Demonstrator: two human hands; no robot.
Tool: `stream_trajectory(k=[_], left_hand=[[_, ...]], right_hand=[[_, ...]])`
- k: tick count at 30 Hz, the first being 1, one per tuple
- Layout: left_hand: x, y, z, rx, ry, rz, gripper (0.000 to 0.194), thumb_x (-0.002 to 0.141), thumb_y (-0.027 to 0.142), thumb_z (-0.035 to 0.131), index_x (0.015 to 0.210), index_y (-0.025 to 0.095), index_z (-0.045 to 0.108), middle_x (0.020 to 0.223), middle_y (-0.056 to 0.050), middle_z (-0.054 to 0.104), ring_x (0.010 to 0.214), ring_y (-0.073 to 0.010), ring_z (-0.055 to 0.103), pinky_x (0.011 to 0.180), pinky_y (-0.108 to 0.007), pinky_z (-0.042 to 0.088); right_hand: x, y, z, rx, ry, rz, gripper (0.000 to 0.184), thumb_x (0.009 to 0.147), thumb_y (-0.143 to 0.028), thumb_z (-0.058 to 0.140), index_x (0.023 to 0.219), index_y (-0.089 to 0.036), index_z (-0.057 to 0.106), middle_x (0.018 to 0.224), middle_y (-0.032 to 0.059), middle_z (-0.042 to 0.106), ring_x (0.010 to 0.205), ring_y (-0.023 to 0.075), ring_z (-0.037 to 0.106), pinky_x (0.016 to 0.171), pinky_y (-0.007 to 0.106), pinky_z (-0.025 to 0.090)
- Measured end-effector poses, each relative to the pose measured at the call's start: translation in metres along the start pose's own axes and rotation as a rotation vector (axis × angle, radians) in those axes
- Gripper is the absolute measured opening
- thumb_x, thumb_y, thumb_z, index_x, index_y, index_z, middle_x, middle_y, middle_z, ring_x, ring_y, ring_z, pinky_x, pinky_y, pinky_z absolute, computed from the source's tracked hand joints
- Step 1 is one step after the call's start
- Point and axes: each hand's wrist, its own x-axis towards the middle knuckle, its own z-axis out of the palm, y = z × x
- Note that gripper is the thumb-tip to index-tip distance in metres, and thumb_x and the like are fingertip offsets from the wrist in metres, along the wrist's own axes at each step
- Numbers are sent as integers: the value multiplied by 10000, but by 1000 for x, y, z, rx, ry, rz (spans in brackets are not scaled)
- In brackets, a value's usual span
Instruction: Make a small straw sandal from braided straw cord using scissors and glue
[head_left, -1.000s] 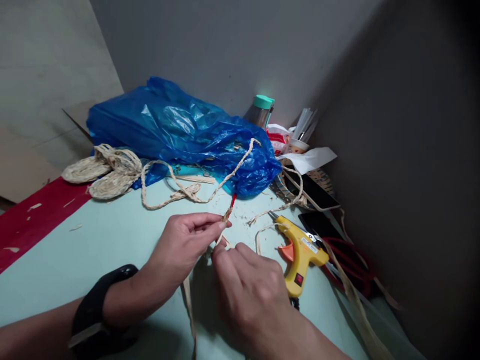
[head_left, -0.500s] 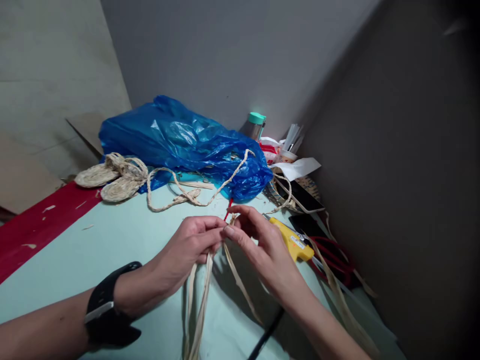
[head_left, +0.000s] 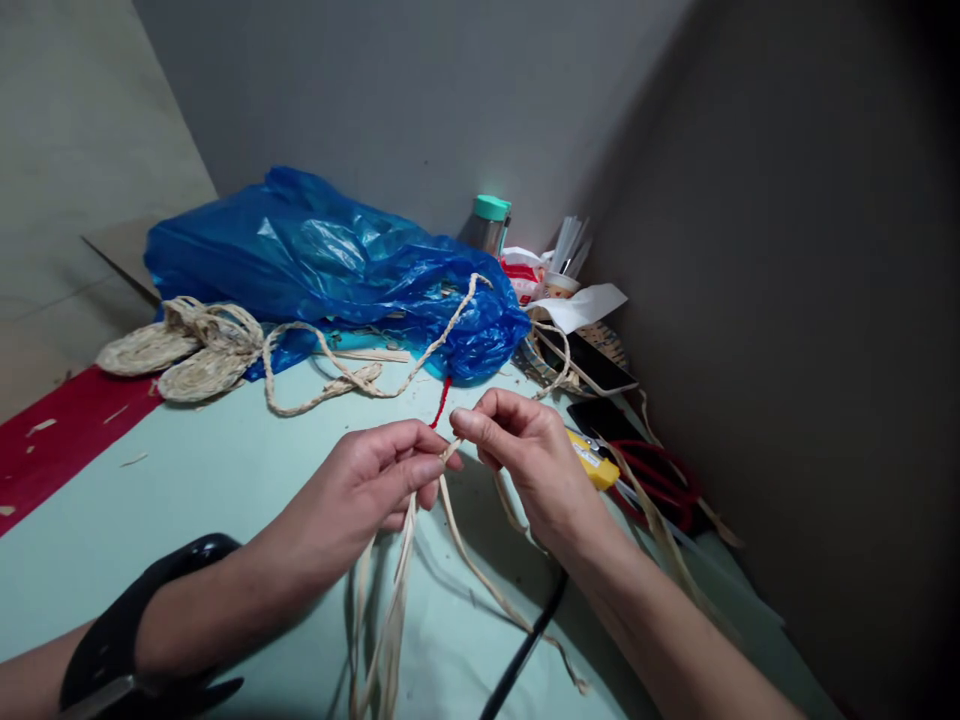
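Pale straw-like strands (head_left: 399,610) hang down from between the fingers of my left hand (head_left: 382,470), which pinches them near their top. My right hand (head_left: 525,445) has thumb and forefinger closed on a strand just to the right, so a short pale length runs between the two hands. One loose strand trails toward the lower right. A thin red cord (head_left: 442,402) leads from the fingers up toward the blue bag. A braided straw cord (head_left: 300,408) lies in loops behind my hands.
A blue plastic bag (head_left: 322,250) fills the table's back. Woven straw soles (head_left: 202,372) lie at left by a red strip (head_left: 82,430). At right are a yellow-handled tool (head_left: 600,470), red-handled scissors (head_left: 667,480) and a flask (head_left: 487,225). A black cable (head_left: 525,645) runs in front.
My right hand has drawn slightly up and away from the left, exposing a short strand between them. The view has shifted, so the background sits further left and higher.
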Motion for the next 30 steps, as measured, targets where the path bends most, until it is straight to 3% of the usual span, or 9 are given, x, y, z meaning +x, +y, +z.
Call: stream_trajectory(k=[6, 12, 16, 19, 23, 30], left_hand=[[-8, 2, 4, 232, 117, 150, 197, 876, 375, 561, 809, 216, 658, 599, 34, 514, 530, -118, 428, 477, -223, 332], [-9, 2, 6, 196, 185, 195, 179, 869, 343, 575, 765, 214, 644, 611, 33, 556, 524, -111, 459, 482, -214, 358], [-6, 5, 6, 133, 258, 229, 121, 840, 304, 604, 785, 209, 655, 712, 11, 642, 664, -146, 594, 587, -212, 442], [-4, 7, 5, 114, 271, 243, 109, 821, 278, 619, 767, 200, 672, 659, 19, 627, 620, -135, 578, 560, -207, 430], [-3, 9, 2, 107, 284, 220, 103, 778, 276, 652, 730, 186, 666, 617, 20, 622, 561, -122, 529, 509, -210, 396], [-3, 11, -4, 160, 280, 208, 172, 801, 308, 632, 688, 180, 605, 546, 47, 505, 512, -97, 413, 471, -209, 312]], right_hand=[[0, 3, 5, 58, 22, -30, 314, 832, -347, 678, 615, -192, 512, 561, -72, 411, 552, 94, 326, 547, 256, 268], [-4, -5, -1, 94, -249, 23, 163, 913, -360, 580, 904, -197, 566, 841, -11, 584, 809, 139, 552, 772, 283, 424], [-14, -6, 8, -129, -364, 87, 219, 902, -423, 588, 970, -222, 535, 874, -6, 588, 795, 154, 539, 698, 276, 429], [-18, -2, 16, -245, -287, 39, 197, 934, -411, 537, 922, -215, 544, 788, -21, 559, 728, 140, 502, 647, 262, 392], [-20, 4, 21, -113, -217, 30, 259, 939, -444, 539, 837, -207, 555, 649, -63, 448, 588, 96, 392, 535, 227, 304], [-22, 9, 23, -49, -202, 24, 233, 983, -405, 470, 874, -223, 564, 649, -66, 430, 526, 79, 318, 487, 216, 255]])
